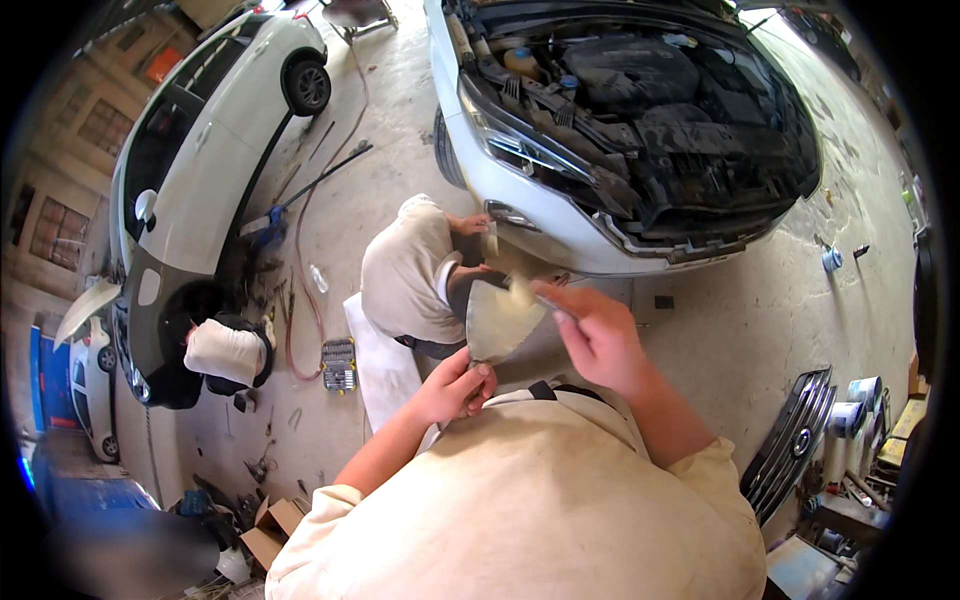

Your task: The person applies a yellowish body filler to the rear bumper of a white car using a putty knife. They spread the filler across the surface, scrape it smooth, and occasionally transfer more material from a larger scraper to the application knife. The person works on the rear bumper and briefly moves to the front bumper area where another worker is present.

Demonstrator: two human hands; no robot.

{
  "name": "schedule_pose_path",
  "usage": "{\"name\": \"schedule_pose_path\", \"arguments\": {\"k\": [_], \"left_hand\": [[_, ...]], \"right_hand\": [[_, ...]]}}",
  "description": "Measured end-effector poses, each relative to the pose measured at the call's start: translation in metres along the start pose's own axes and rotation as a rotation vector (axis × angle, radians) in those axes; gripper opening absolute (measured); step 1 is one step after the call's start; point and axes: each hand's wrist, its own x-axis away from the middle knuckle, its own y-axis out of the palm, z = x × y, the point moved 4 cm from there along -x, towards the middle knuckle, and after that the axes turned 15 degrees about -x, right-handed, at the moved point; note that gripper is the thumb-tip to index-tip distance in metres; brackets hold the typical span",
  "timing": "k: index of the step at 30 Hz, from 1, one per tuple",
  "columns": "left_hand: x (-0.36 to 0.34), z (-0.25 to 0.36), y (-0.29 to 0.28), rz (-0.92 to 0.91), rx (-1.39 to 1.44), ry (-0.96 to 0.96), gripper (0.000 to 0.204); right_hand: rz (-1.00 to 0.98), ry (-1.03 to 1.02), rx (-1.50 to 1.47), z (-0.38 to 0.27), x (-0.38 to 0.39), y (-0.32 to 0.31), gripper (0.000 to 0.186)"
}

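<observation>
In front of my chest, my left hand (455,388) is closed round the lower end of a wide, flat putty knife (500,322), its broad blade pointing up and away. Pale yellow putty (522,292) sits near the blade's far right corner. My right hand (600,338) pinches a small spreader at that corner; the tool is blurred and mostly hidden by the putty and fingers. Just beyond, a co-worker in a light shirt (410,270) crouches at the white car's front bumper (560,240), one hand against it near the fog light.
The car's engine bay (650,110) lies uncovered ahead. Another white car (200,130) stands left, a second person (222,352) crouched at its front. A socket set (339,365), a red hose (298,270) and a blue floor jack (268,230) are on the floor. A loose grille (795,440) lies right.
</observation>
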Motion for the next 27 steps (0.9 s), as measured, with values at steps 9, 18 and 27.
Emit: {"name": "schedule_pose_path", "arguments": {"k": [9, 18, 27], "left_hand": [[0.007, 0.014, -0.01, -0.107, 0.194, 0.115, 0.017], [-0.012, 0.02, 0.01, 0.272, 0.175, 0.097, 0.016], [-0.019, 0.019, 0.008, 0.281, 0.151, 0.045, 0.013]], "right_hand": [[-0.354, 0.208, 0.159, 0.026, 0.004, 0.008, 0.033], [-0.017, -0.138, 0.468, -0.025, -0.007, 0.027, 0.045], [-0.141, -0.163, 0.472, 0.003, -0.004, 0.045, 0.051]]}}
